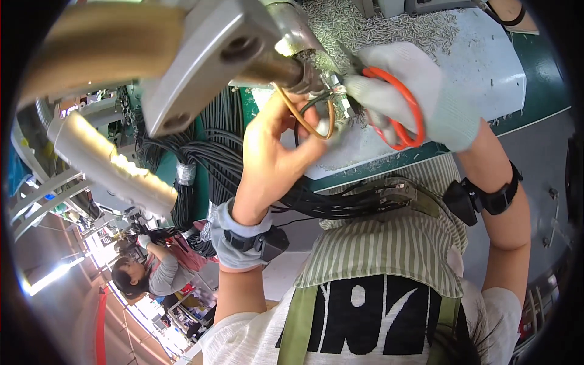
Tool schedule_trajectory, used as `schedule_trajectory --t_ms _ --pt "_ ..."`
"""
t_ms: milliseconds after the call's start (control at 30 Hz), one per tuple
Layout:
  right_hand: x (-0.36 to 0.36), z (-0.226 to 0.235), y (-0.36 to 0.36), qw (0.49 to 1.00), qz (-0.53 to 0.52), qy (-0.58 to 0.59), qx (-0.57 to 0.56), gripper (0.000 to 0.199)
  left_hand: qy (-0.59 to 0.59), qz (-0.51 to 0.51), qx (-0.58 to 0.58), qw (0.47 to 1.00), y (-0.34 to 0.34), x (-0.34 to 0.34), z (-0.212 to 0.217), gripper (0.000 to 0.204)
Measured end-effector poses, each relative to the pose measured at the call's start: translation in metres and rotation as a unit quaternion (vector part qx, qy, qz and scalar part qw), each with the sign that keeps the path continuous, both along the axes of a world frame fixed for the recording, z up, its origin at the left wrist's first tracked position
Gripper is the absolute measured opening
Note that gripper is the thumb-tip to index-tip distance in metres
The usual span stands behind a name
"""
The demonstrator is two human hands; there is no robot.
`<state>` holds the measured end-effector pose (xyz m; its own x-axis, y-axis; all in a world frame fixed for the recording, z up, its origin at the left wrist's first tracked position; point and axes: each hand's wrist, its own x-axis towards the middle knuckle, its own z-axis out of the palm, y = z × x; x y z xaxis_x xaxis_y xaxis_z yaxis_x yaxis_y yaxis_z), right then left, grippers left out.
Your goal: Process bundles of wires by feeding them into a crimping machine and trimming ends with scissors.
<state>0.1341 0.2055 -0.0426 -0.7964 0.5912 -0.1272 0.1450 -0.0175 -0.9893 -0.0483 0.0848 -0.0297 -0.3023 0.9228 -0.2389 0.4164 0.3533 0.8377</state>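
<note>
My bare left hand is closed around the end of a black cable. A brown wire loops out in front of its fingers. At the cable's end is a small pale metallic piece, too small to make out clearly. My right hand, in a white glove, grips red-handled scissors, its fingers in the handle loops. The dark scissor blades point up and away, beside the cable end, and the gloved fingertips are close to that metallic piece.
Many small silvery bits lie scattered over a white sheet on the green table. Long black cables hang to the left and cross my lap. A metal machine arm looms overhead. Another person works farther left.
</note>
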Motion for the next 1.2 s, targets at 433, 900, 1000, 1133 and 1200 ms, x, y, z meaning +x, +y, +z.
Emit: schedule_trajectory --t_ms 433,900,1000,1133,1200 --pt "0.106 0.038 -0.096 0.956 -0.248 -0.16 -0.003 0.018 0.48 -0.379 0.133 0.78 -0.153 -0.036 -0.009 0.059" --pt "0.084 0.088 -0.17 0.943 -0.311 -0.027 0.113 0.022 0.239 0.214 0.458 0.829 -0.229 -0.187 0.067 0.012" --pt "0.073 0.086 -0.168 0.954 -0.268 0.0 0.137 0.023 -0.031 0.38 0.465 0.799 -0.228 -0.27 0.066 0.026" --pt "0.08 0.081 -0.171 0.951 -0.272 -0.032 0.143 0.023 0.226 0.328 0.03 0.917 -0.276 -0.319 0.038 0.024" --pt "0.072 0.074 -0.165 0.938 -0.31 -0.066 0.139 0.022 0.449 0.262 0.047 0.853 -0.252 -0.222 0.051 0.042"
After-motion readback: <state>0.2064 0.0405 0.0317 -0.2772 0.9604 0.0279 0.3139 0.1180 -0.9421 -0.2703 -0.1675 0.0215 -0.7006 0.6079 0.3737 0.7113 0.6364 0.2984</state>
